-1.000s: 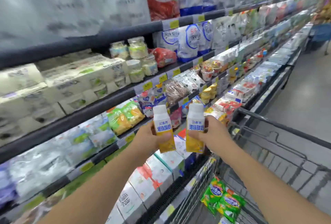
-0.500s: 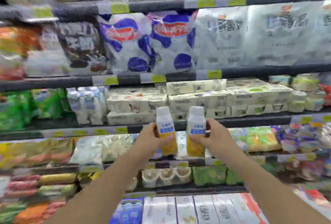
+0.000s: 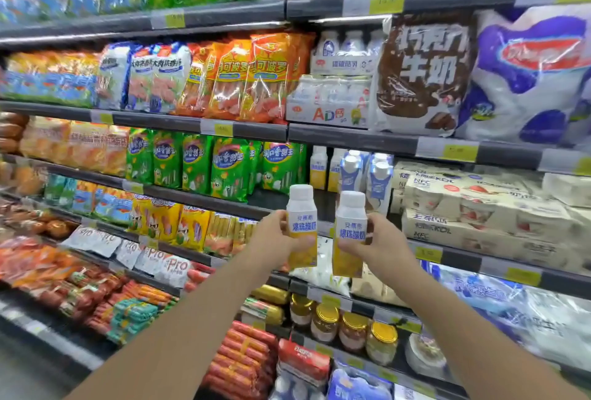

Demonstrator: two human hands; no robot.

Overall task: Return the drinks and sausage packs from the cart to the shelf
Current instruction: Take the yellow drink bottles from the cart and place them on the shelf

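Two drink bottles up in front of the shelf, one per hand, both upright, side by side, not touching. Left hand [image 3: 275, 236] grasps the left bottle [image 3: 301, 227]: fingers wrap its lower yellow half from the left, thumb across the front under the blue print. Right hand [image 3: 382, 244] grasps the right bottle [image 3: 349, 235] same way from the right, fingertips on the label edge, thumb low on the front. White caps stick up above both sets of fingers. Behind and above the fingertips: matching yellow-white bottles [image 3: 318, 167] on the shelf [image 3: 351, 140], blue-white cartons [image 3: 379, 175] just right of them. Green sausage packs [image 3: 228, 169] up-left of the left fingers, orange sausage packs [image 3: 262, 76] one shelf higher. Gold-lid jars [image 3: 353, 329] below both wrists. Cream multipack boxes [image 3: 479, 207] right of the right hand. Background blurry.
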